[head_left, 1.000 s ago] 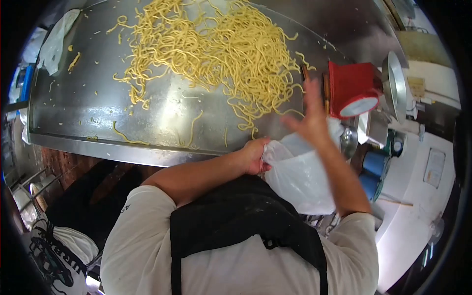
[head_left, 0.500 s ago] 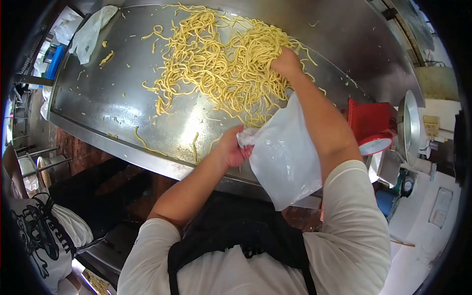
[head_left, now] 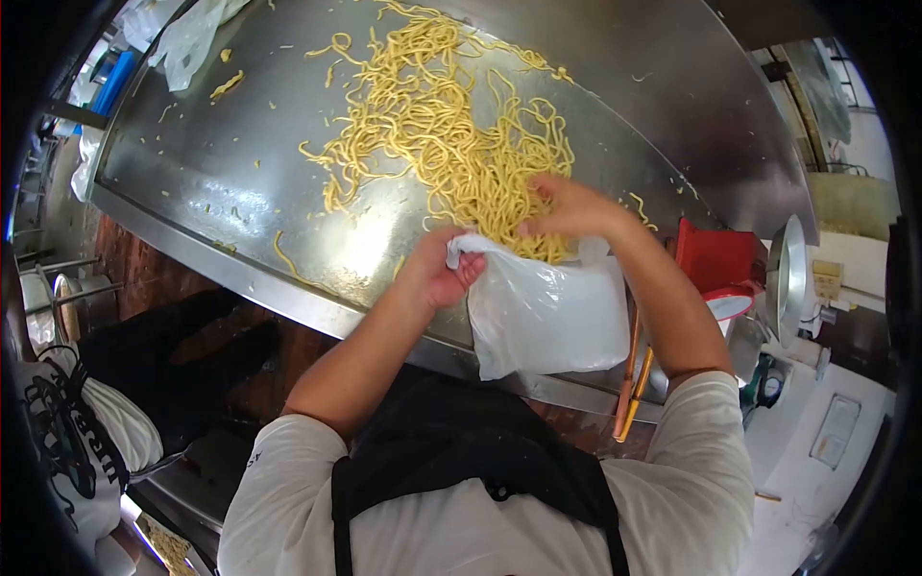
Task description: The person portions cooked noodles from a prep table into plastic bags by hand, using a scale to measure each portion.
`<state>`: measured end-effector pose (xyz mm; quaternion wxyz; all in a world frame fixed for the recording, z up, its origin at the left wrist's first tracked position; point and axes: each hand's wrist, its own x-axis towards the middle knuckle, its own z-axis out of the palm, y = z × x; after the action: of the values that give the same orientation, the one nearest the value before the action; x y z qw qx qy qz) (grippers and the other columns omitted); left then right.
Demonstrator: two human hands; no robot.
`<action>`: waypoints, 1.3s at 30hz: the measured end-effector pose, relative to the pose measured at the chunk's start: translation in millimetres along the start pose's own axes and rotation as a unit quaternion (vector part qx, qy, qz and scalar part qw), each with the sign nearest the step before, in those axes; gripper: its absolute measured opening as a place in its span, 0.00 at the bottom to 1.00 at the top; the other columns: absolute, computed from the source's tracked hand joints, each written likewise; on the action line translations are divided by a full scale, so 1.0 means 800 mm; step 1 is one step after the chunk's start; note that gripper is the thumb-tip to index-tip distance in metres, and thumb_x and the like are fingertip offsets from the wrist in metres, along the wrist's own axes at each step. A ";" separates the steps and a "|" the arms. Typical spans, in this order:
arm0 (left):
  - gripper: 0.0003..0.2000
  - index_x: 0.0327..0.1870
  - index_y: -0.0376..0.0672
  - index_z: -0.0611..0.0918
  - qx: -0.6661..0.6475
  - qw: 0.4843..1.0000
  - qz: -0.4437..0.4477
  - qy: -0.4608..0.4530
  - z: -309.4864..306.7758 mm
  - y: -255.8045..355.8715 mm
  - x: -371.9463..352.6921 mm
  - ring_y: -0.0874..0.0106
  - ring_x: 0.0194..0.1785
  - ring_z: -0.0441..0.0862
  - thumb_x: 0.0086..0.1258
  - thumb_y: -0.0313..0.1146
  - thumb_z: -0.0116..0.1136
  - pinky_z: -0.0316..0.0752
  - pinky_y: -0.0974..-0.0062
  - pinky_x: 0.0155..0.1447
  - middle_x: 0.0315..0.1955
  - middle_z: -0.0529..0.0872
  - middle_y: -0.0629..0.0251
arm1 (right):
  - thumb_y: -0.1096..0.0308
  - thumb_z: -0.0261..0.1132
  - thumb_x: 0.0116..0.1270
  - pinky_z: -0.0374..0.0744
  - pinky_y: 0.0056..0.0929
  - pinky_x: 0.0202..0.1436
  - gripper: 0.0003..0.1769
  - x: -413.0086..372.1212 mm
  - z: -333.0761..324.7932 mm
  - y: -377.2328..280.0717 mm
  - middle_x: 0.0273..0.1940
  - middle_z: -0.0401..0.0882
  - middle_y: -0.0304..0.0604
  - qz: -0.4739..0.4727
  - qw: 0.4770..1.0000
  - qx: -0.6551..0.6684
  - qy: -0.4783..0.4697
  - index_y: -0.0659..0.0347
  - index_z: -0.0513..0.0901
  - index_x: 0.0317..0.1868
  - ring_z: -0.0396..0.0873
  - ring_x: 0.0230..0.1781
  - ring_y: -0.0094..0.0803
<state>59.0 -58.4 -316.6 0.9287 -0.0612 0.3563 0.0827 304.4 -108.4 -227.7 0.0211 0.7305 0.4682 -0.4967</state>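
Note:
A tangled heap of thick yellow noodles spreads over the metal table. At its near edge, my left hand is closed on the rim of a white plastic bag. The bag's mouth faces the heap, and some noodles lie at and inside it. My right hand rests against the noodles just above the bag's mouth, fingers apart and partly curled. Its remaining fingertips are hidden among the strands.
Beside my right arm stand a red scale and a round metal pan. Two sticks lean by the table's near edge. Crumpled clear plastic lies at the far left. Another person's printed shirt shows at lower left.
My right hand has come nearer, dragging noodles from the heap's right side to the bag. The bag's mouth now stands open, and its body looks fuller.

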 end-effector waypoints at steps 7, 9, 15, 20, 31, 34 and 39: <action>0.09 0.37 0.40 0.81 -0.001 0.999 -0.038 -0.018 -0.050 -0.015 -0.018 0.68 0.30 0.85 0.70 0.35 0.52 0.83 0.73 0.35 0.29 0.86 0.63 | 0.29 0.76 0.43 0.65 0.47 0.76 0.71 0.150 -0.005 -0.093 0.76 0.56 0.68 0.059 0.971 -0.041 0.226 0.70 0.58 0.76 0.55 0.79 0.55; 0.09 0.38 0.40 0.81 -0.023 0.998 -0.037 -0.036 -0.056 -0.012 -0.017 0.68 0.31 0.85 0.69 0.35 0.52 0.83 0.73 0.35 0.30 0.86 0.63 | 0.32 0.75 0.47 0.68 0.49 0.73 0.65 0.155 0.033 -0.168 0.76 0.57 0.65 0.058 0.956 -0.113 0.266 0.66 0.62 0.76 0.58 0.77 0.58; 0.08 0.39 0.40 0.80 -0.071 0.996 -0.011 -0.053 -0.078 0.012 -0.005 0.68 0.34 0.85 0.69 0.35 0.52 0.83 0.73 0.34 0.32 0.86 0.62 | 0.56 0.70 0.57 0.76 0.50 0.64 0.36 0.198 0.036 -0.165 0.63 0.76 0.56 -0.092 0.929 -0.182 0.308 0.62 0.76 0.64 0.74 0.64 0.55; 0.09 0.38 0.39 0.82 -0.059 0.997 0.012 -0.045 -0.045 0.038 -0.005 0.70 0.33 0.85 0.68 0.34 0.54 0.85 0.75 0.35 0.30 0.86 0.63 | 0.61 0.71 0.57 0.78 0.38 0.59 0.30 0.091 0.020 -0.113 0.57 0.82 0.57 -0.158 0.945 -0.263 -0.112 0.66 0.80 0.60 0.82 0.55 0.48; 0.06 0.39 0.42 0.81 -0.043 0.997 0.003 -0.057 -0.055 0.026 -0.015 0.70 0.32 0.85 0.69 0.33 0.57 0.86 0.73 0.36 0.31 0.86 0.65 | 0.61 0.79 0.51 0.75 0.39 0.68 0.51 0.117 -0.028 -0.086 0.77 0.58 0.58 -0.147 0.919 -0.222 0.289 0.54 0.65 0.75 0.74 0.68 0.51; 0.06 0.41 0.43 0.81 -0.032 0.999 -0.006 -0.034 -0.065 0.017 -0.029 0.70 0.33 0.86 0.69 0.33 0.58 0.86 0.72 0.36 0.32 0.86 0.65 | 0.56 0.81 0.47 0.72 0.39 0.71 0.66 0.170 -0.049 -0.128 0.80 0.41 0.64 -0.084 0.934 -0.237 0.253 0.53 0.48 0.81 0.67 0.73 0.56; 0.08 0.46 0.43 0.81 -0.015 0.999 -0.013 -0.051 -0.078 0.014 -0.041 0.69 0.33 0.86 0.69 0.33 0.59 0.86 0.70 0.35 0.32 0.87 0.65 | 0.48 0.83 0.40 0.67 0.40 0.75 0.76 0.301 -0.112 -0.159 0.79 0.36 0.72 -0.063 0.925 -0.197 0.319 0.58 0.42 0.81 0.59 0.77 0.59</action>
<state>-7.7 -62.0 -341.6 0.9454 -0.0758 0.3068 0.0792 294.6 167.4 -306.7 -0.0176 0.8002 0.5840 -0.1355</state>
